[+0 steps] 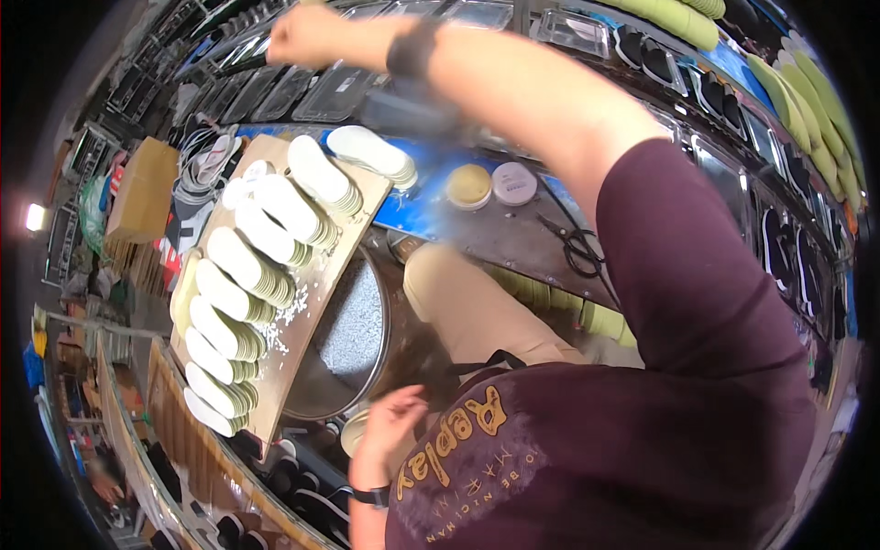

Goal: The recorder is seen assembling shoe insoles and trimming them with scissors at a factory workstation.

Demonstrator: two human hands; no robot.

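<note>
My right hand (301, 37), at the end of an arm stretched across the top of the view, is over the racks at the far left. Its fingers are curled closed, and what they hold, if anything, is too small to make out. Near the lower middle, beside a round metal basin (378, 367), hovers my left hand (390, 426), slightly blurred. Its fingers are loosely bent and apart, with nothing visible in them. Several stacks of white shoe insoles (240, 261) lie in rows on a tilted wooden board (302, 307) left of the basin, with small white bits scattered there.
Scissors (579, 252), a pale yellow round tub (469, 186) and a white round lid (514, 183) lie on a dark bench (495, 234). Racks behind hold clear trays (332, 94) and black shoes (656, 60). A cardboard box (142, 190) stands at left.
</note>
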